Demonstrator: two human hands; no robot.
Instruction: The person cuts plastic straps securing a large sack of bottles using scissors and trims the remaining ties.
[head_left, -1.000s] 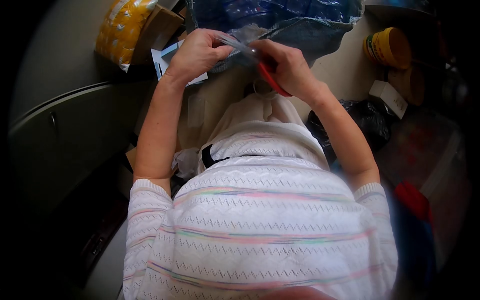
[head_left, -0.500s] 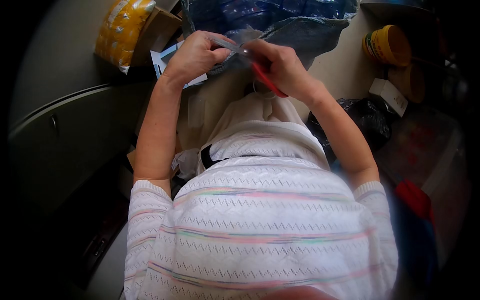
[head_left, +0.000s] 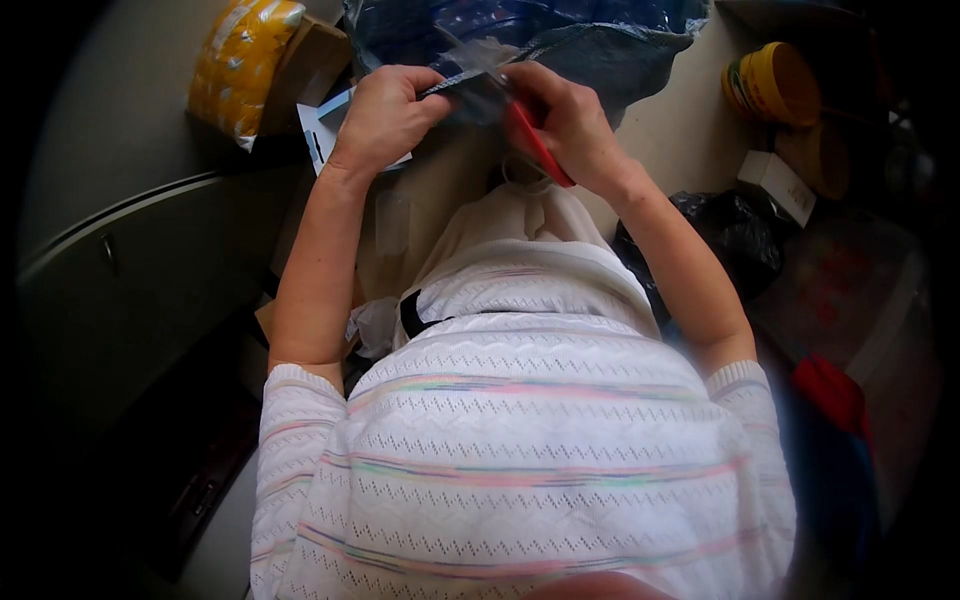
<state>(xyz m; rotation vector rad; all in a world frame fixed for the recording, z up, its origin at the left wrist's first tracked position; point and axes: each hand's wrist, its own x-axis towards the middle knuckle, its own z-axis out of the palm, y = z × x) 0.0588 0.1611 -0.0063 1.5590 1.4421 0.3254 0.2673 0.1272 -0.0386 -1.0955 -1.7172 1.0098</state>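
Note:
A large dark woven bag (head_left: pixel 625 78) lies at the top of the head view, with blue plastic-wrapped contents in its mouth. My left hand (head_left: pixel 385 118) is closed, pinching the bag's rim between thumb and fingers. In my right hand (head_left: pixel 575 120) is a pair of scissors with red handles (head_left: pixel 540 148). Their blades are blurred and partly hidden, right at the rim a little right of my left hand. Behind the blades a scrap of clear plastic (head_left: pixel 478 53) sticks up from the bag's mouth.
A yellow wrapped package (head_left: pixel 243 65) leans against a cardboard box (head_left: pixel 305 75) at upper left, near a white-and-blue card box (head_left: pixel 318 135). On the right are a yellow bucket (head_left: pixel 785 85), a small white box (head_left: pixel 775 186) and a black plastic bag (head_left: pixel 735 240).
The scissor blades, which pointed left toward my left hand, now angle up at the rim. The bag's rim shows stretched from my left hand, and the clear plastic stands higher.

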